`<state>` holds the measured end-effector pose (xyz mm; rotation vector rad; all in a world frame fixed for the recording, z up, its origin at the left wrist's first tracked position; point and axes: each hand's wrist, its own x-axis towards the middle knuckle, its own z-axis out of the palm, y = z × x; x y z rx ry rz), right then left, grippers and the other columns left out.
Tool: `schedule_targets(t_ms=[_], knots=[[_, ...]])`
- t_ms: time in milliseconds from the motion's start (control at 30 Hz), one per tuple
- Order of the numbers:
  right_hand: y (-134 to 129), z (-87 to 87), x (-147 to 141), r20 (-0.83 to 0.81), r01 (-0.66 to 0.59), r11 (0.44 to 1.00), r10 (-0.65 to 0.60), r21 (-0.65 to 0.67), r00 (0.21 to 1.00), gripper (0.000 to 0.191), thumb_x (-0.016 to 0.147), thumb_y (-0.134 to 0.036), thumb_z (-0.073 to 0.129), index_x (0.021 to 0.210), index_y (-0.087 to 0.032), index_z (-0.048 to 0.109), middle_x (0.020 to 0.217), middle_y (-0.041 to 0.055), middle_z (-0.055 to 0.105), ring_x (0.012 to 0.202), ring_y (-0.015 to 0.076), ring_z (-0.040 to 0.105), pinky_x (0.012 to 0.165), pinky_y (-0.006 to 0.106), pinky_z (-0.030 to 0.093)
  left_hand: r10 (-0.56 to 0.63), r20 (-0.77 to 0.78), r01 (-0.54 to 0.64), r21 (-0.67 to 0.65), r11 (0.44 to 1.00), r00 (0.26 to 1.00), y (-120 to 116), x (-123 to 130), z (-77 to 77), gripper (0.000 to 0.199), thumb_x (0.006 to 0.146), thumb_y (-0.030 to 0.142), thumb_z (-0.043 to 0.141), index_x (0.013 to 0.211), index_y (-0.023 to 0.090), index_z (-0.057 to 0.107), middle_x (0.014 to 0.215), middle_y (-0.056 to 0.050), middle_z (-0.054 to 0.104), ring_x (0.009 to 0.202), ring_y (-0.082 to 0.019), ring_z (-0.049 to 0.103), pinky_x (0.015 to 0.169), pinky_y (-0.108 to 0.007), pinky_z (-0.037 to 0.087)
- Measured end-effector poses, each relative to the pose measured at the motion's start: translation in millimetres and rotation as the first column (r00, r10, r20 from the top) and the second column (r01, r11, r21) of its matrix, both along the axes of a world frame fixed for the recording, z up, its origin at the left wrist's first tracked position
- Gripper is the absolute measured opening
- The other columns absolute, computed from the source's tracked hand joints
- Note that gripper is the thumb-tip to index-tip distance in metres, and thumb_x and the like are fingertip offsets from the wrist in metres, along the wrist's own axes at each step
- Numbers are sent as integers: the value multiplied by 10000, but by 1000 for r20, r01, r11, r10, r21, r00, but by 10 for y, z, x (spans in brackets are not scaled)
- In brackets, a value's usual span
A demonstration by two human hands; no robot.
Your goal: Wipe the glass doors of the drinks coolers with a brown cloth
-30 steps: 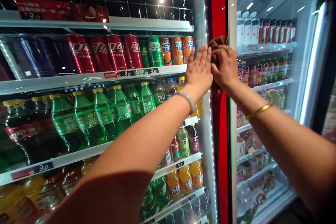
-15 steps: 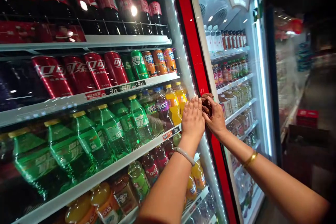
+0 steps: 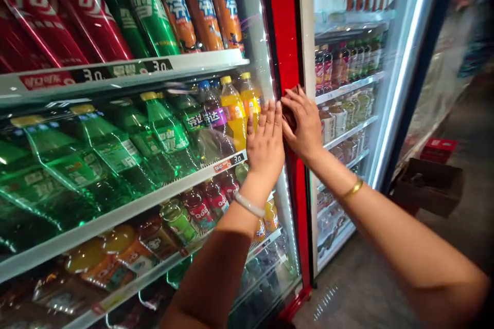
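Note:
My left hand lies with its palm toward the glass door of the drink cooler, close to the door's edge. Its fingers are stretched out and nothing is in it. Right beside it, my right hand curls its fingers round a dark brown object at the red door frame. Most of that object is hidden by the fingers, so its kind does not show. Behind the glass, next to my left hand, stand yellow drink bottles and a purple-labelled bottle.
Green soda bottles and cans fill the cooler shelves. A second lit cooler with bottles stands to the right. An open cardboard box and a red box sit farther right on the floor.
The view has shifted closer and lower, showing more floor at the right. Both hands stay at the door edge, the right still closed round the brown object.

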<state>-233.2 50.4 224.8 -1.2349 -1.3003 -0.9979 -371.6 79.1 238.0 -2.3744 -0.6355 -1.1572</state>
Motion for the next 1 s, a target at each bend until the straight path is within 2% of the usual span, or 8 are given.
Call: schedule_targets(t_ms=[133, 233, 300, 433, 500, 700, 767, 1000], knots=[[-122, -1177, -149, -38, -71, 997, 70, -6, 997, 631, 948, -258, 580, 1549, -322, 398, 1506, 105, 573, 1479, 299, 460, 1172, 594, 456, 147, -53, -149, -36, 988, 988, -173, -109, -877, 662, 1024, 151, 353, 1660, 150, 168, 1734, -65, 195, 1630, -266, 152, 1335, -573, 146], [-106, -1585, -111, -42, -89, 996, 89, 5, 995, 572, 937, -263, 595, 1493, -330, 474, 1422, 99, 630, 1427, 321, 506, 1117, 596, 493, 206, -41, -209, -76, 975, 978, -290, -68, -1308, 659, 1022, 152, 375, 1654, 163, 188, 1716, -76, 263, 1612, -267, 232, 1307, -595, 246], [-46, -1395, -39, 11, -140, 990, 139, 16, 990, 504, 934, -268, 606, 1427, -339, 529, 1388, 75, 659, 1408, 311, 527, 1136, 580, 482, 242, 27, -237, -107, 965, 970, -317, 6, -1271, 659, 1030, 156, 371, 1656, 166, 168, 1706, -84, 291, 1606, -251, 254, 1304, -597, 256], [101, -596, 54, 93, -222, 973, 216, 63, 972, 418, 923, -300, 637, 1334, -344, 578, 1371, 47, 682, 1398, 303, 548, 1185, 567, 445, 307, 153, -298, -75, 952, 939, -256, 116, -752, 660, 1043, 180, 365, 1666, 188, 147, 1708, -79, 280, 1620, -260, 200, 1326, -597, 181], [141, -474, 62, 65, -236, 964, 229, 123, 971, 441, 917, -289, 638, 1349, -354, 576, 1361, 40, 689, 1400, 307, 548, 1189, 578, 434, 320, 124, -316, -49, 947, 939, -217, 118, -626, 651, 1055, 210, 357, 1669, 200, 141, 1715, -60, 263, 1627, -254, 168, 1335, -583, 160], [103, -1506, 98, 3, -244, 959, 246, 143, 969, 649, 896, -281, 641, 1513, -400, 480, 1358, 74, 677, 1376, 338, 566, 1171, 646, 416, 357, 1, -357, 39, 933, 934, -287, 109, -1314, 580, 1052, 267, 453, 1620, 270, 337, 1665, 23, 372, 1573, -202, 349, 1327, -488, 284], [90, -1644, 98, -60, -245, 959, 255, 145, 965, 630, 907, -277, 627, 1510, -402, 491, 1351, 86, 672, 1323, 351, 603, 1182, 692, 382, 376, 28, -377, 68, 924, 926, -336, 138, -1401, 553, 1048, 280, 473, 1595, 275, 395, 1657, 48, 382, 1582, -177, 327, 1333, -461, 288], [172, -458, -291, -73, -288, 931, 310, 224, 948, 479, 911, -284, 660, 1381, -363, 607, 1329, 63, 700, 1398, 373, 537, 1206, 667, 368, 445, 135, -446, -26, 895, 885, -266, -66, -500, 584, 1077, 278, 350, 1653, 281, 259, 1690, 23, 305, 1632, -206, 146, 1349, -586, 45]])
